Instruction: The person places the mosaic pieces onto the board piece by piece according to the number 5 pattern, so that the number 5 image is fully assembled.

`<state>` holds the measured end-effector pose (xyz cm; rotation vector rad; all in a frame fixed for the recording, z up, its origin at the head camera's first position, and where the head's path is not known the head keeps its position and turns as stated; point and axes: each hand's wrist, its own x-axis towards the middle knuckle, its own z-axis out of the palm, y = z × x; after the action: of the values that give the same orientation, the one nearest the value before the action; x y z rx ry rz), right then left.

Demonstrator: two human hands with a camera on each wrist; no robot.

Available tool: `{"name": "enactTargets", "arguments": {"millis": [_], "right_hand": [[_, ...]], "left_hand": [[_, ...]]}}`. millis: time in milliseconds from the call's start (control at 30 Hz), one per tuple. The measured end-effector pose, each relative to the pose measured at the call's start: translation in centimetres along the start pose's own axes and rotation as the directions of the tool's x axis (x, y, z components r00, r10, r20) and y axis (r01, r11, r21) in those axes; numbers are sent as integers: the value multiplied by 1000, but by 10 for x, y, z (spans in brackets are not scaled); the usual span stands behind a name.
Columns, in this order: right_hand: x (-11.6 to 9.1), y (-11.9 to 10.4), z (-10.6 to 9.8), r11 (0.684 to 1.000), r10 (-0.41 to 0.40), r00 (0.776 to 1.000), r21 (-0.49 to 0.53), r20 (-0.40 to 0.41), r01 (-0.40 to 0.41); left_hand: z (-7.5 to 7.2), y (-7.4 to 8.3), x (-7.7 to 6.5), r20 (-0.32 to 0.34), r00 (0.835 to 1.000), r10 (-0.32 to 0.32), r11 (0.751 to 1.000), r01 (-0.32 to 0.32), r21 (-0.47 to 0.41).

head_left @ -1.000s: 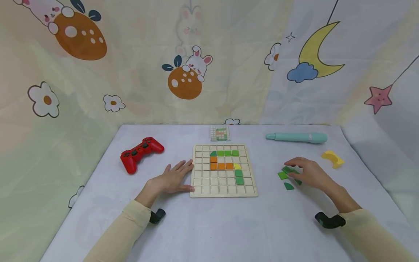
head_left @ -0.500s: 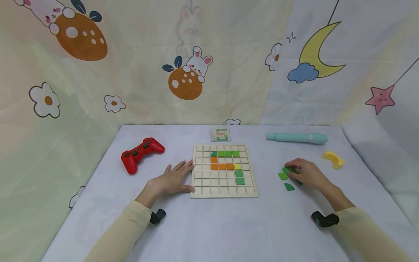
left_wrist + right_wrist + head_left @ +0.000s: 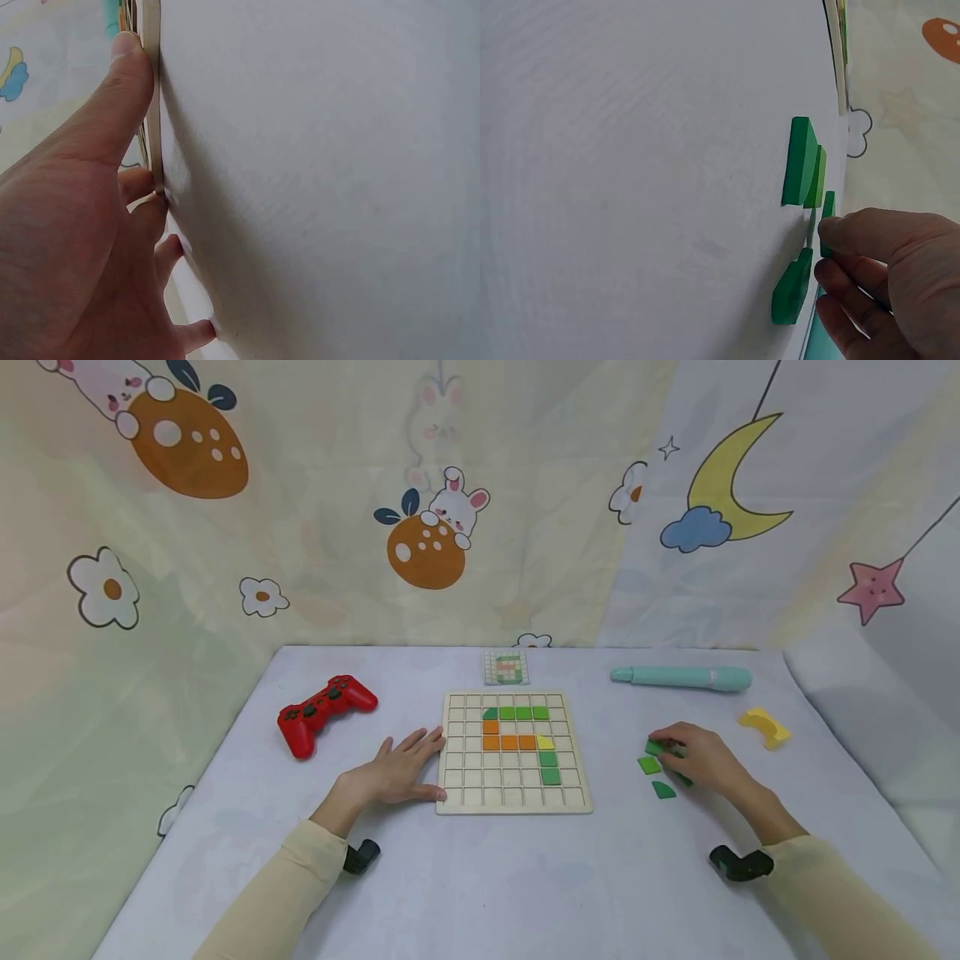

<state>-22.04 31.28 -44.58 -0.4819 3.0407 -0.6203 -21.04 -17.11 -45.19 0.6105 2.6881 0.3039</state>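
My left hand lies with spread, straight fingers at the left edge of a square wooden grid board; in the left wrist view, its thumb touches the board's side. On the board, green, orange and yellow tiles form an angular figure. Off to the right, my right hand pinches a green tile between thumb and fingers, just over the table. Around it lie a light green tile, a dark green rounded-corner tile and another green piece partly covered by the hand in the head view.
A small printed pattern card lies behind the board. A red game controller is at the left. At the back right are a teal pen-shaped thing and a yellow arched block. A patterned cloth hangs behind the table.
My right hand has closed its fingertips on a green tile and shifted it slightly leftward, away from the other pieces. My left hand and the board stay put.
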Motion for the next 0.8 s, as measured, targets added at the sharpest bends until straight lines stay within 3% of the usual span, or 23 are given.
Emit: {"name": "enactTargets", "arguments": {"millis": [200,400,567,800], "right_hand": [[4,-16,-1,998,-61,998,21,-22,62],[10,-51,10,991,-129,992,32,-16,129],[13,-87,24,972,-229,973,56,30,227],[14,-130,41,947,-315,942,101,111,305]], "left_hand": [[1,1,0,6,1000,-12,1000,12,3],[0,2,0,7,1000,-24,1000,24,0],[-1,2,-1,7,1000,-24,1000,24,-3],[-1,2,-1,5,1000,-13,1000,13,1]]}}
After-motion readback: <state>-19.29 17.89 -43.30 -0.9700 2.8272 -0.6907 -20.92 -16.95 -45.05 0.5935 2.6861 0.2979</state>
